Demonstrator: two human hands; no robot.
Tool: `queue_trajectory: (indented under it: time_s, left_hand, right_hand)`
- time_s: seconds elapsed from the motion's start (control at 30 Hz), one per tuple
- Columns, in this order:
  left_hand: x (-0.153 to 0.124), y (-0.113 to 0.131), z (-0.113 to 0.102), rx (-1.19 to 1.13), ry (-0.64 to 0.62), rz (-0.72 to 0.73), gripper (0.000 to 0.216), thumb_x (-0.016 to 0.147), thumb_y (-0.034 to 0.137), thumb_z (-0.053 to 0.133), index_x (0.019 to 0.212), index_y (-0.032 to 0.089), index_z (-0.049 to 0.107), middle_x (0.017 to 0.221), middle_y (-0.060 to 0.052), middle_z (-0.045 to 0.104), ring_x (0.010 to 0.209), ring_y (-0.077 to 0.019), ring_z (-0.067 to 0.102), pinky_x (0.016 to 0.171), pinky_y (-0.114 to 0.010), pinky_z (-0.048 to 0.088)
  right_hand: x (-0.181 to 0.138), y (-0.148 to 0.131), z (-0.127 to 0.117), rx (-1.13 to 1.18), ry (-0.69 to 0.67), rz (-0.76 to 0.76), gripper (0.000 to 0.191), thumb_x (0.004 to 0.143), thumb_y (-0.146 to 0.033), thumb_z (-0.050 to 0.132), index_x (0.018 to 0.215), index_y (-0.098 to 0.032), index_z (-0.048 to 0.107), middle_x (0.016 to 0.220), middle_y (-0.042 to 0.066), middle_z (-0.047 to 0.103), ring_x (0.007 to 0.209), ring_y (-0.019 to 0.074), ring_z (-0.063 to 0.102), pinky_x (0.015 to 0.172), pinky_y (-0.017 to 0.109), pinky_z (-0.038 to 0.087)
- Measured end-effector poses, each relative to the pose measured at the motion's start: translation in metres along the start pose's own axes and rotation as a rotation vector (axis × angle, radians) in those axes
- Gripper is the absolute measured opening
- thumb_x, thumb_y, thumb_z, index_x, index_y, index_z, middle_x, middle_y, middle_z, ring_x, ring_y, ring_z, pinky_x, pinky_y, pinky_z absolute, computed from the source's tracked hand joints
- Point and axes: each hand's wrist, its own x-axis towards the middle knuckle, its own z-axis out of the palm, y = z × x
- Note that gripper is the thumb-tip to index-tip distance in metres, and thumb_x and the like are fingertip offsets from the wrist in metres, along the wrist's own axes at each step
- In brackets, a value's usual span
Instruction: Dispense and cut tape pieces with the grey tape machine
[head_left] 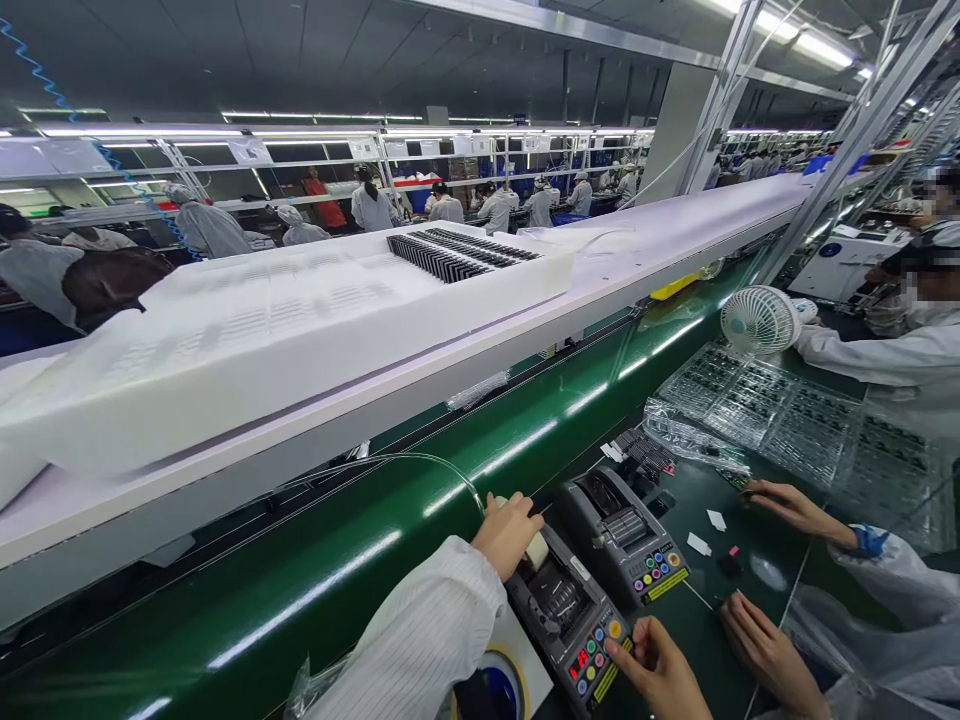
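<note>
My left hand [508,535] reaches over the back of the nearer grey tape dispenser [559,600], its fingers curled over a cream tape roll [535,552] that they partly hide. Lit red digits show on this dispenser's panel, among coloured round buttons. At that panel is my right hand [664,670], thumb stretched to the buttons and the other fingers bent, with nothing visible in it. A second grey tape dispenser [622,535] stands alongside, to the right. Below my left forearm, a blue roll with a yellowish rim [499,685] lies partly covered by the sleeve.
A co-worker's two hands [795,515] work at the right among small white pieces [699,544] and dark parts. Clear plastic trays [795,420] and a small fan [761,320] are beyond. A green conveyor belt [337,560] runs beside a shelf bearing white foam trays [315,370].
</note>
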Motion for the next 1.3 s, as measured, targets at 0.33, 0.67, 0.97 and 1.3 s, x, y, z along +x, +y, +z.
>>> queue_trajectory:
  time_s: [0.33,0.67,0.97,1.3]
  left_hand:
    - [0.000,0.000,-0.001,-0.007,-0.024,0.004,0.042,0.058,-0.008,0.050,0.091,0.019,0.052,0.101,-0.009,0.052,0.100,-0.0245,0.048,0.088,-0.062,0.046]
    - [-0.003,0.005,-0.010,0.021,-0.022,0.001,0.041,0.060,-0.008,0.047,0.091,0.019,0.052,0.101,-0.010,0.053,0.096,-0.0248,0.049,0.081,-0.054,0.051]
    - [-0.002,0.006,-0.010,0.018,0.000,-0.003,0.042,0.058,-0.008,0.047,0.091,0.018,0.053,0.102,-0.010,0.054,0.099,-0.0259,0.050,0.083,-0.058,0.049]
    - [-0.004,0.006,-0.009,0.024,0.014,0.004,0.043,0.055,-0.008,0.048,0.090,0.017,0.052,0.101,-0.010,0.054,0.098,-0.0267,0.051,0.082,-0.059,0.050]
  right_hand:
    - [-0.012,-0.035,-0.003,0.017,-0.044,0.023,0.056,0.057,-0.064,0.065,0.068,-0.021,0.031,0.057,-0.008,0.031,0.056,0.0070,0.030,0.055,0.021,0.030]
    - [-0.004,-0.021,-0.010,0.062,-0.237,0.093,0.049,0.070,-0.059,0.060,0.074,-0.022,0.028,0.062,-0.008,0.025,0.057,0.0069,0.026,0.058,0.022,0.027]
    - [-0.012,-0.030,-0.003,-0.273,-0.101,-0.020,0.034,0.077,-0.051,0.048,0.076,-0.021,0.031,0.063,-0.007,0.033,0.059,0.0091,0.033,0.060,0.023,0.026]
    - [-0.016,-0.030,0.002,-0.064,-0.046,0.014,0.046,0.065,-0.058,0.057,0.071,-0.021,0.031,0.057,-0.009,0.029,0.055,0.0067,0.029,0.057,0.021,0.027]
